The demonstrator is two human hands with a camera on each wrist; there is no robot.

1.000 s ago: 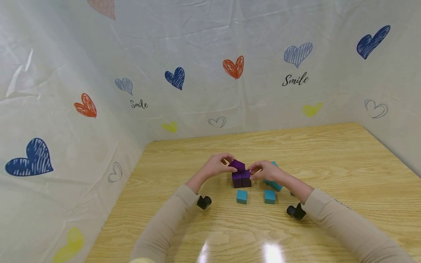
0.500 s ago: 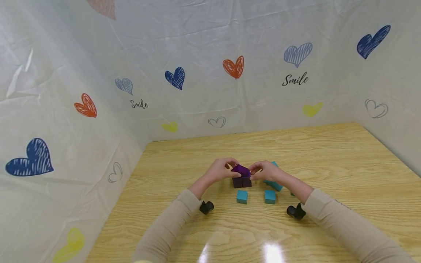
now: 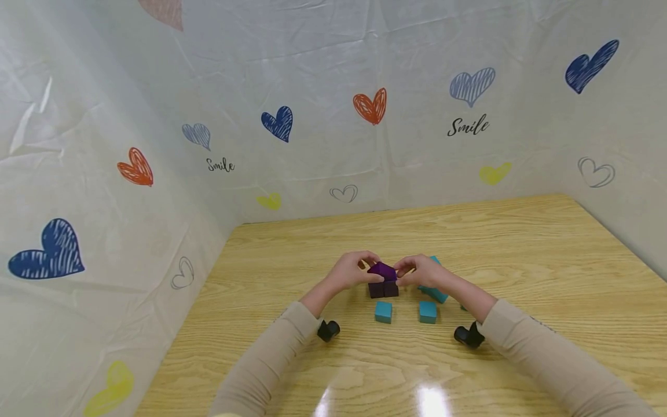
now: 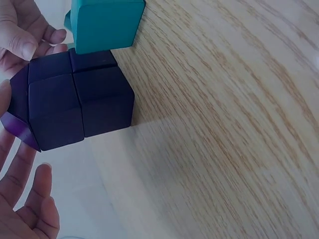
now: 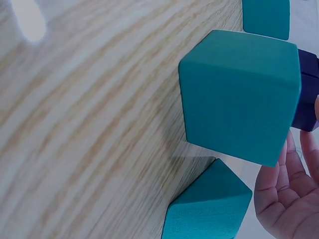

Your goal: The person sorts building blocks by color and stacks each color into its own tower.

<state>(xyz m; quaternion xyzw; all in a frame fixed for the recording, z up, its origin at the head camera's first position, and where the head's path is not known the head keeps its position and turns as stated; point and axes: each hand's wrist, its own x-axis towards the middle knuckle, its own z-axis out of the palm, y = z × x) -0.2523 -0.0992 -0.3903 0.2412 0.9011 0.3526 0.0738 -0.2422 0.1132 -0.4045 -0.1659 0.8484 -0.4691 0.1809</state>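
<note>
In the head view my left hand (image 3: 350, 270) pinches a purple wedge-shaped block (image 3: 384, 270), which sits over purple cubes (image 3: 383, 289) standing together on the table. The left wrist view shows the cubes (image 4: 56, 114) packed side by side and stacked, with the purple wedge (image 4: 20, 130) against their upper end between thumb and fingers. My right hand (image 3: 421, 271) grips the right side of the purple stack, thumb and fingertips right at it. In the right wrist view that hand (image 5: 294, 199) is partly cut off, and a teal block hides part of the cubes (image 5: 306, 92).
Two teal cubes, one left (image 3: 383, 312) and one right (image 3: 428, 312), stand in front of the stack. More teal blocks (image 3: 433, 293) lie under and behind my right forearm. Black wrist cameras (image 3: 328, 330) hang below the cuffs. A white sheet with hearts (image 3: 312, 174) borders the wooden table (image 3: 292, 243).
My left hand has moved right and down with the purple wedge, bringing it from above the left side onto the cubes. My right hand has stayed at the stack's right side.
</note>
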